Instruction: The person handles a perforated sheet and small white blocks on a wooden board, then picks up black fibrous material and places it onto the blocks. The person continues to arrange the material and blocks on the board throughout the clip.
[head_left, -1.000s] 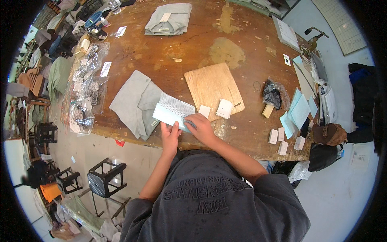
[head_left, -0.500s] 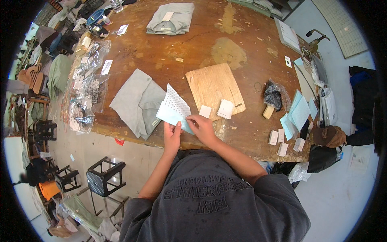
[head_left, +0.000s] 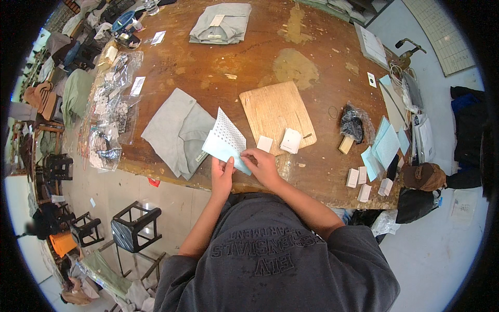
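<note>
Between my hands is a sheet of small printed stickers point(head_left: 226, 136) on pale blue backing, its near part folded over. My left hand point(head_left: 222, 174) is closed on the lower edge, thumb on top. My right hand point(head_left: 260, 165) pinches the sheet's right corner; whether a single sticker is between those fingertips is too small to see. Just left of the sheet lies a folded grey garment point(head_left: 176, 127), partly covered by it. Beyond my right hand a wooden board point(head_left: 275, 112) carries two stacks of white tags, one stack point(head_left: 290, 141) on its surface and the other point(head_left: 264, 143) at its near edge.
Another folded grey garment point(head_left: 221, 23) lies at the far side. Plastic bags of tags point(head_left: 109, 114) line the left edge. To the right are small white tag stacks point(head_left: 352, 178), blue sheets point(head_left: 385, 140), a black bundle in plastic point(head_left: 353, 122) and a brown cap point(head_left: 423, 176). Black stools point(head_left: 136, 226) stand on the floor.
Almost nothing differs. The sticker sheet and both hands have shifted very slightly, and my grip on it is the same.
</note>
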### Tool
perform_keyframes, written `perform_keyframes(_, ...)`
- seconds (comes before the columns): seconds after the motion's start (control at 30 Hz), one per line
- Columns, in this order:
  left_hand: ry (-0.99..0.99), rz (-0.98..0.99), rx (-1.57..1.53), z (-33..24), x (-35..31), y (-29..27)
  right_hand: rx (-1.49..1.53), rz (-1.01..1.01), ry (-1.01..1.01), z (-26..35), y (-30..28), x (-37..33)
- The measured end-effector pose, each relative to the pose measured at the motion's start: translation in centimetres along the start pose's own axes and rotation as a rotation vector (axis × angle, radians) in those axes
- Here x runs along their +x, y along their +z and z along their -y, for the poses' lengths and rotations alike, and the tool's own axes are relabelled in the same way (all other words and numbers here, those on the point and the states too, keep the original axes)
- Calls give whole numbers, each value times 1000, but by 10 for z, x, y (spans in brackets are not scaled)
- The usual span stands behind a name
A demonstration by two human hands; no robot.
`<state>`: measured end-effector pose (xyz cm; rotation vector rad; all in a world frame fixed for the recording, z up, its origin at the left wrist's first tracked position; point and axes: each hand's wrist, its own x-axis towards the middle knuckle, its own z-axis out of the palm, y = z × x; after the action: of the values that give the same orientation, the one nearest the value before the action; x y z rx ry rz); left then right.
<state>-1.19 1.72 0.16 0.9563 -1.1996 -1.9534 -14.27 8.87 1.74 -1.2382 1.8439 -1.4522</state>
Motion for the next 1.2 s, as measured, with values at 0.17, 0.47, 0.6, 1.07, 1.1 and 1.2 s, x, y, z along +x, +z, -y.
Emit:
perform_keyframes(0.17, 32, 35, -31, 2, 0, -1, 35, -51, 69, -4, 4, -3)
perform_keyframes(0.47, -32, -155, 59, -2, -1, -18, -683, 21, -287, -89, -41, 14)
perform_keyframes(0.6, 16, -146, 14, -7, -3, -18, -930, 246, -412, -122, -38, 8)
perform_keyframes(1.07, -5, -116, 25, -9, -5, -17, -1088, 276, -137, -114, -33, -7)
perform_keyframes(1.1, -3, -113, 28, -9, -5, -16, -1099, 306, -103, -115, -32, -7)
perform_keyframes(1.2, 7, -107, 29, -6, -5, -15, -1011, 245, -116, -120, -30, -7)
